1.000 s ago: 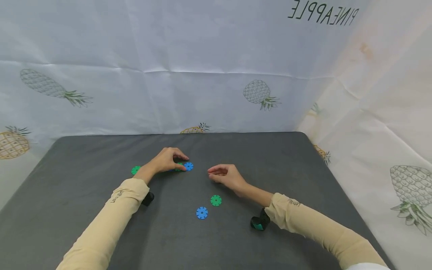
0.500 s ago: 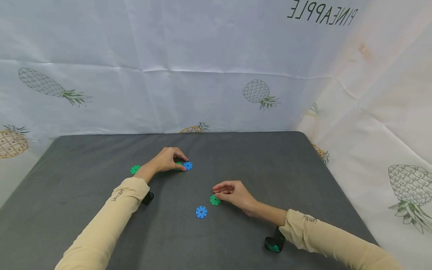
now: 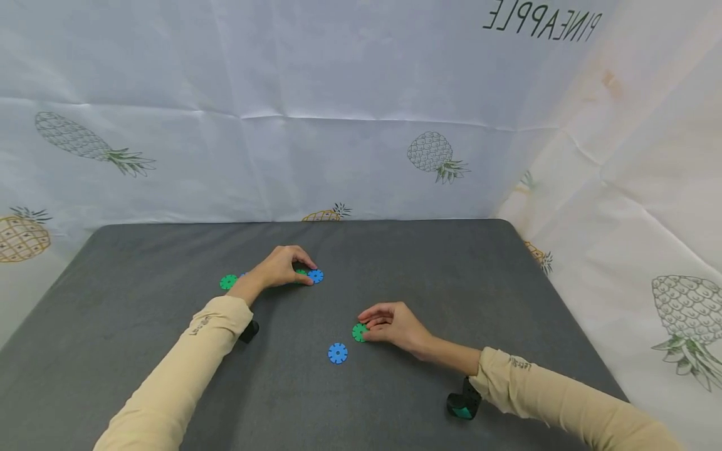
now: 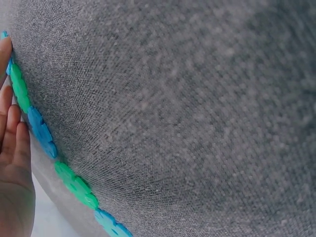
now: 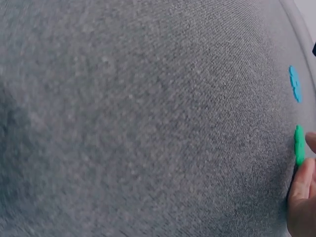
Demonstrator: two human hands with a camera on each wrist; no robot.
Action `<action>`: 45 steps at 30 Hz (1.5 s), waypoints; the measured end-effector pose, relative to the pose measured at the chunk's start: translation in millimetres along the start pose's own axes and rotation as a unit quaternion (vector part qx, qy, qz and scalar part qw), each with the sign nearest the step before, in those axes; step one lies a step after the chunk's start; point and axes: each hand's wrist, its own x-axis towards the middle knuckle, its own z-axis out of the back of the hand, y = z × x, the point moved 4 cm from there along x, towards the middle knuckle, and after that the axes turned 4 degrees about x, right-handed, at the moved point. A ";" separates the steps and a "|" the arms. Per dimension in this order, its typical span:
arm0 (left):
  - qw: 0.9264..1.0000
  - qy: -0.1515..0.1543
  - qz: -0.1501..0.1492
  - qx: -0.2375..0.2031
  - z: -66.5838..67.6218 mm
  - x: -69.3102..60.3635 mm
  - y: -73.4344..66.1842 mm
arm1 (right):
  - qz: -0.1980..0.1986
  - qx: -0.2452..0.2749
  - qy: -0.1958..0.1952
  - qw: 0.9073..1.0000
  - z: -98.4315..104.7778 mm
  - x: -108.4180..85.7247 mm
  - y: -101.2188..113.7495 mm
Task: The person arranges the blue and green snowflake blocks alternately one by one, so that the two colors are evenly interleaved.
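Observation:
In the head view my left hand (image 3: 280, 266) is at the right end of a row of notched plastic discs, its thumb and index finger pinching the edges of a blue disc (image 3: 316, 276). Beneath that hand the row is partly hidden. The left wrist view shows it alternating blue and green, with a green disc (image 4: 19, 88) beside the pinched one. Nearer the body, my right hand (image 3: 397, 329) pinches a separate green disc (image 3: 359, 332) between thumb and fingers, the disc low at the tabletop. A loose blue disc (image 3: 338, 353) lies just left and nearer.
Another green disc (image 3: 228, 282) marks the row's left end. All the discs are on a grey cloth-covered table (image 3: 282, 401). A white pineapple-print curtain (image 3: 338, 75) hangs behind and along the right side. A black device (image 3: 464, 401) is strapped at the right wrist.
My right hand has moved nearer the body, from beyond the separate green disc down to it, and its fingers have closed on that disc. The left hand has stayed at the row.

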 end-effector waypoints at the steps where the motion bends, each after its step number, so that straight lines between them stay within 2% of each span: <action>1: 1.000 -0.001 0.000 0.000 0.2 -0.1 0.2 | 0.001 -0.005 0.001 1.000 0.6 0.5 0.1; 11: 1.000 -0.003 -0.006 0.001 0.6 -1.5 0.2 | 0.002 -0.058 -0.003 0.998 1.5 3.3 1.0; 18: 1.000 -0.001 -0.006 -0.001 -0.6 -1.8 1.6 | 0.029 -0.103 -0.003 0.994 0.0 6.3 1.3; 28: 1.000 -0.004 0.000 -0.004 -2.4 -1.6 2.6 | 0.041 -0.149 -0.008 0.988 0.7 7.5 4.6; 35: 1.000 -0.002 0.003 -0.001 -2.1 -1.1 2.4 | 0.081 -0.204 0.003 0.976 0.2 9.2 8.5; 45: 1.000 -0.011 0.000 -0.005 -0.8 -2.1 1.4 | 0.121 -0.250 0.034 0.960 -0.9 8.8 12.5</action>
